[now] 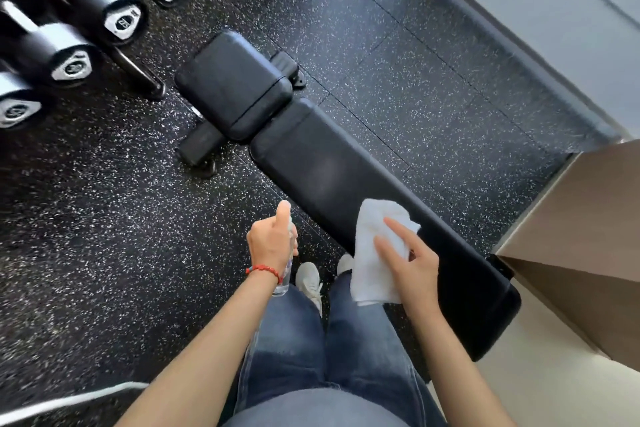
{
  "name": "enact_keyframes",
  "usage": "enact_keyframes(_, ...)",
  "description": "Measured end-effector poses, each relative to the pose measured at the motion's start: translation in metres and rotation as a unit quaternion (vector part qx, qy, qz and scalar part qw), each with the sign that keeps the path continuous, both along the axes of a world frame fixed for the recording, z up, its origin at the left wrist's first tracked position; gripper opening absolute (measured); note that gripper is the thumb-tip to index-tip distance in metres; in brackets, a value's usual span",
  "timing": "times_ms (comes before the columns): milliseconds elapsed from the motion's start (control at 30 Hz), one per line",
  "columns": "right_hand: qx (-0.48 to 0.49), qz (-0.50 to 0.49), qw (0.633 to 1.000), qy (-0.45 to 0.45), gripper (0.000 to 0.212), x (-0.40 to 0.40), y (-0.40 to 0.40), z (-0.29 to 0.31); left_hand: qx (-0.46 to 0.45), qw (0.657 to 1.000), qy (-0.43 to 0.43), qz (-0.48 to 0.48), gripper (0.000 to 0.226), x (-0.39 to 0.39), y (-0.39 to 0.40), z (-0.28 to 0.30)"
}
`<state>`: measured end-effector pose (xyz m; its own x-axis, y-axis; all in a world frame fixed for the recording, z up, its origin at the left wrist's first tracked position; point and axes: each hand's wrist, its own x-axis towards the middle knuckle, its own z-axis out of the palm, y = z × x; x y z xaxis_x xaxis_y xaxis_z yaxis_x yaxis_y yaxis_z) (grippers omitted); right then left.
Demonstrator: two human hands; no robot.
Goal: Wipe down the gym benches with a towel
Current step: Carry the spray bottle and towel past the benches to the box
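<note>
A black padded gym bench [332,163] runs diagonally from the upper left to the lower right, with a short seat pad [232,83] at its far end. My right hand [410,263] holds a folded white towel [374,253] over the near part of the long pad; whether the towel touches the pad I cannot tell. My left hand [272,243] is closed around a clear spray bottle [285,274], its nozzle end pointing toward the bench, just left of the pad's edge. A red bead bracelet sits on that wrist.
A rack of black dumbbells [69,31] fills the upper left. A tan box-like corner [585,253] and a pale wall stand to the right of the bench. Speckled rubber flooring [104,236] surrounds it. My jeans-clad legs and white shoes [308,279] stand beside the bench.
</note>
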<state>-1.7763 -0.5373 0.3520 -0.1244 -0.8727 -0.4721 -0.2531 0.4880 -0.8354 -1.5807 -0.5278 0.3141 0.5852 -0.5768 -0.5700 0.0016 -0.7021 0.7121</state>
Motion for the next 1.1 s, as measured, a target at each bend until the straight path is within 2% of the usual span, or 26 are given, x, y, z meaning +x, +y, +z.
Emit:
enact_keyframes(333,0.011,0.071,0.997,-0.014,0.035,0.06,-0.091,-0.007,0.026,0.996,-0.016,0.083,0.059,0.055,-0.055,-0.002)
enact_keyframes(500,0.019,0.119,0.993,-0.009,0.034,0.095,-0.144,-0.01,0.032,0.991,-0.015,0.129,0.067,0.086,-0.096,-0.001)
enact_keyframes(633,0.023,0.147,0.989,-0.014,0.034,0.121,-0.178,-0.011,0.029,0.987,-0.022,0.154,0.061,0.11,-0.129,0.002)
enact_keyframes(800,0.016,0.185,0.983,-0.006,0.032,0.145,-0.206,-0.008,0.021,0.982,-0.049,0.181,0.054,0.133,-0.156,0.007)
enact_keyframes(1100,0.024,0.227,0.974,0.0,0.03,0.183,-0.23,-0.002,0.01,0.974,-0.08,0.212,0.061,0.171,-0.182,0.015)
